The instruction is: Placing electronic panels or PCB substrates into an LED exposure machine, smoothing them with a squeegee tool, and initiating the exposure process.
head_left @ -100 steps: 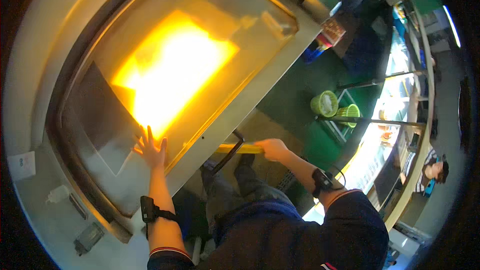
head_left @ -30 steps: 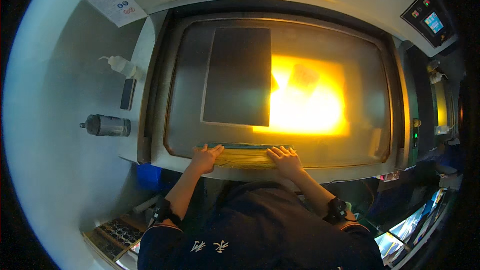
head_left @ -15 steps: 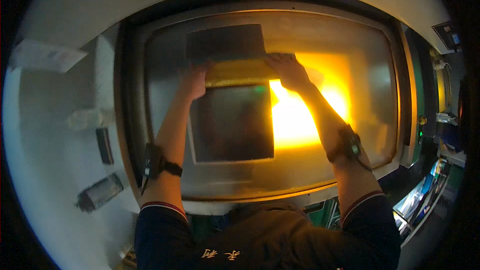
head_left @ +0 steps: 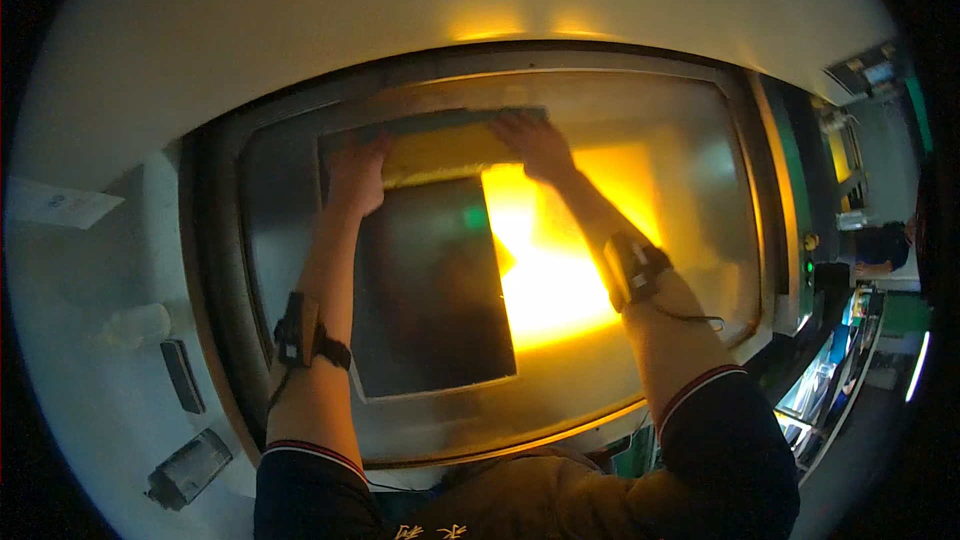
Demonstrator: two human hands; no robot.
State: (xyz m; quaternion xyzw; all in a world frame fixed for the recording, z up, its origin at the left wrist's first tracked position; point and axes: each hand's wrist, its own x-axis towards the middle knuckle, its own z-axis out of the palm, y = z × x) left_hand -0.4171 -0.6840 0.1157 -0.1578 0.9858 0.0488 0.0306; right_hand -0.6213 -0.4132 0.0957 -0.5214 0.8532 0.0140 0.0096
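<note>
Both my arms reach far over a large glass bed set in a grey frame and lit yellow from below. My left hand and my right hand press flat on a yellow strip lying across the far end of a dark rectangular sheet. The sheet lies on the left half of the glass. Each wrist wears a black band with a small box on it. Neither hand grips anything; the fingers lie spread on the strip.
The machine's pale lid stands open beyond the glass. On the white surround at left lie a paper label, a dark flat bar and a grey cylinder. Another person sits far right by green-lit shelving.
My hands and the yellow strip have slid from the near edge of the glass to the far end of the dark sheet. The view has leaned further over the bed.
</note>
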